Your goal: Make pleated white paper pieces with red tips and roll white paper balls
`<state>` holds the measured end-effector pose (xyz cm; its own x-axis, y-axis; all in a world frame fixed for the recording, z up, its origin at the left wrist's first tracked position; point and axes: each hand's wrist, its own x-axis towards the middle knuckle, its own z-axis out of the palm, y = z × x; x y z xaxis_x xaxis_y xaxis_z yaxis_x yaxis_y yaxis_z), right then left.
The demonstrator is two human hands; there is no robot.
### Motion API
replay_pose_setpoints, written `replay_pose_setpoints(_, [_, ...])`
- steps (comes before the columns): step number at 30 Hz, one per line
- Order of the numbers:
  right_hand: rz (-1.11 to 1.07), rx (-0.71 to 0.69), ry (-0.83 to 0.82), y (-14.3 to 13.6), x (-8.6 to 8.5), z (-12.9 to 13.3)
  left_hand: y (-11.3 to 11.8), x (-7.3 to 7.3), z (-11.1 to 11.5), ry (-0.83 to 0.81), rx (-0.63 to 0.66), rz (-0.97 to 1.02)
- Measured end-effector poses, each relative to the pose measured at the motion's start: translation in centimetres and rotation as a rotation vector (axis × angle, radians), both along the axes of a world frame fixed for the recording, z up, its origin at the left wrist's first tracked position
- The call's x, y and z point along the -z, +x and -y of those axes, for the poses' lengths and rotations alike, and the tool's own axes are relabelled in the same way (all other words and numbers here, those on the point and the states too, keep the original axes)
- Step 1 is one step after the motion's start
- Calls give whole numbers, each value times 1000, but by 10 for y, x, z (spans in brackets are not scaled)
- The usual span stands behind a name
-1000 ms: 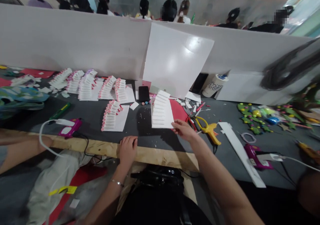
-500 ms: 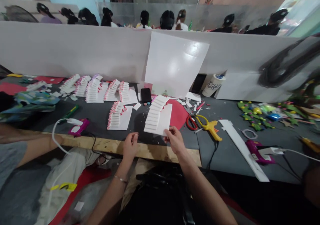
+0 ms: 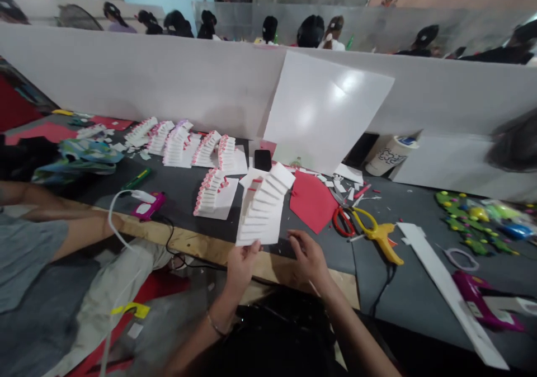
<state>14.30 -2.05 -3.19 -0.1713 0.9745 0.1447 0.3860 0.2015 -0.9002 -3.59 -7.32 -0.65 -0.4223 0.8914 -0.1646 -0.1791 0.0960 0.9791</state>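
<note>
Clearly, in the single head view, the left hand (image 3: 241, 266) is closed in a pinch upon the near edge of a white rectangular card (image 3: 273, 229) bearing a fan of overlapping white strips (image 3: 262, 205). Its thumb lies on top and the other fingers go below; I think this grip is chosen at the margin so that the strips are not pressed. The card is in front of the person, over the near part of the dark grey desk (image 3: 176, 185), and its face is turned upward, probably for easy viewing.

The right hand (image 3: 309, 254) holds nothing. Its fingers are half curled, with a gap between thumb and forefinger, and it is just beside the card without touching it.

To the left of the held card lies a similar white card with pink-tipped strips (image 3: 213, 197), and more such pieces stand in a row behind, perhaps to keep them away from the working space. To the right lie a flat red sheet (image 3: 312, 201), red-handled scissors (image 3: 343, 223) and a yellow glue gun (image 3: 385, 241), which seem placed within the reach of the right hand. Behind, a large glossy white sheet (image 3: 327, 108) leans against the pale partition (image 3: 176, 80), apparently for its support.
</note>
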Motion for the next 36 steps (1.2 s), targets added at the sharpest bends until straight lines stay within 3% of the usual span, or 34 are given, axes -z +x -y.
replay_pose_setpoints(3, [339,-152,267,2,9,1,-1,-2,3,36,3,-30])
replay_pose_setpoints(6, [637,-282,372,4,14,3,-2,-1,4,32,38,-77])
replay_pose_setpoints(10, [827,-135,364,40,3,-6,-6,6,8,-14,81,-147])
replay_pose_setpoints(13, [758,-26,349,77,-13,-23,-6,11,11,-58,115,-145])
replay_pose_setpoints(16, [617,99,335,91,-21,-32,0,12,9,-93,136,-48])
replay_pose_setpoints(18, [585,46,325,82,-18,-29,5,11,6,-111,109,113])
replay_pose_setpoints(21, [689,-277,359,62,-6,-14,4,6,-2,-125,29,381])
replay_pose_setpoints(23, [791,-387,354,58,-4,-5,-4,0,-8,-142,-19,478])
replay_pose_setpoints(28, [855,-70,328,57,-24,-7,-40,-21,-20,-157,-118,510])
replay_pose_setpoints(30, [750,-140,385,36,-29,-13,-51,-29,-21,-126,-141,461])
replay_pose_setpoints(34, [683,-523,461,-16,-14,-18,-56,-36,-18,-103,-149,407])
replay_pose_setpoints(36, [734,-468,414,-17,-4,-18,-51,-32,-14,-117,-137,400])
